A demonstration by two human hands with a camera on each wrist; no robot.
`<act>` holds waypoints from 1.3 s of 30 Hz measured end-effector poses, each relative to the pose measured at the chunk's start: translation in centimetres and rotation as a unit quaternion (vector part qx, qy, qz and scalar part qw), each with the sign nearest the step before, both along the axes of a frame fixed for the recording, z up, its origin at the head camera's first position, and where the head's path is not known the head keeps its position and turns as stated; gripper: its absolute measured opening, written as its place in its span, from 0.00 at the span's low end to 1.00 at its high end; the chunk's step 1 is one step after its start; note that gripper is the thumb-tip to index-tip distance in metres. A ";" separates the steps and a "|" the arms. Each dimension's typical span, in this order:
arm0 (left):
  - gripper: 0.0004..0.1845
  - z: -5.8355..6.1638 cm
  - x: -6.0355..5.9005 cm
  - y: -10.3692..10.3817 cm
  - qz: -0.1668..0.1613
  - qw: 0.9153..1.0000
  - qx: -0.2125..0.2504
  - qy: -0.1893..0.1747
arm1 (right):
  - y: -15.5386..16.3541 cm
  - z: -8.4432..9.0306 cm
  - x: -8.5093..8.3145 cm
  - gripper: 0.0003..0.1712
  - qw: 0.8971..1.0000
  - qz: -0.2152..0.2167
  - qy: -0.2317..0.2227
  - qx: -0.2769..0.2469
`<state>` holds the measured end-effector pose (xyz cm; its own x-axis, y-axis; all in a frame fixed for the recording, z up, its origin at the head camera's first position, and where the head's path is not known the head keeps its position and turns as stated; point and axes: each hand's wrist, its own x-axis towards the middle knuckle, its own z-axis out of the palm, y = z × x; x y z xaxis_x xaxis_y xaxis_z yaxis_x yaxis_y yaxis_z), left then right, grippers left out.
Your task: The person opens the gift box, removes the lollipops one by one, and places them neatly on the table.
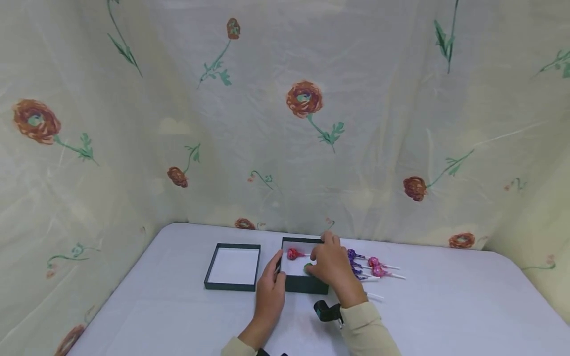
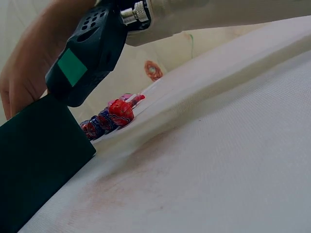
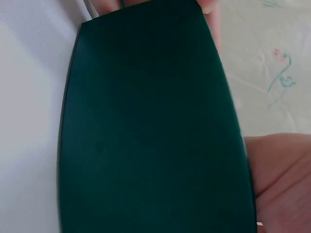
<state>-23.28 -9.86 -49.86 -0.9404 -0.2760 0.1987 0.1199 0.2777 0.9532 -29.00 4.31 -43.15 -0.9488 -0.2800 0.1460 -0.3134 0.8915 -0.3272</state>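
Note:
A dark green box with a white inside stands open on the table, and its outer wall fills most of the right wrist view. My left hand grips the box's left side. Over the box's right part, my right hand reaches down inside, its fingertips pinching a green lollipop that is mostly hidden by the hand. A red lollipop lies in the back left of the box, its stick pointing right.
Left of the box lies its dark-rimmed lid, white inside up. To the right are purple lollipops, pink lollipops and a red-wrapped lollipop near the box. A flowered cloth hangs behind the table.

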 end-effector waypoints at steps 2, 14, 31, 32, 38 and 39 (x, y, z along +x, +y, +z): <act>0.27 0.0 0.1 0.0 -0.001 1.000 0.001 0.001 | -0.1 -0.1 0.0 0.14 1.000 -0.005 0.004 0.006; 0.26 -0.1 0.1 0.0 0.005 1.000 -0.007 0.018 | -1.5 0.3 -0.1 0.18 0.994 -0.016 0.058 0.095; 0.26 -0.1 0.1 -0.1 0.008 1.000 -0.013 0.023 | -2.0 0.0 -0.2 0.13 0.993 -0.039 0.040 0.105; 0.26 -0.1 0.1 -0.1 0.007 1.000 -0.013 0.021 | -1.9 0.0 -0.2 0.13 0.993 -0.040 0.040 0.103; 0.26 -0.1 0.1 -0.1 0.006 1.000 -0.012 0.014 | -1.6 -0.3 -0.3 0.14 0.994 -0.036 0.046 0.094; 0.26 -0.1 0.1 -0.1 0.006 1.000 -0.011 0.014 | -1.6 -0.3 -0.3 0.14 0.994 -0.033 0.049 0.094</act>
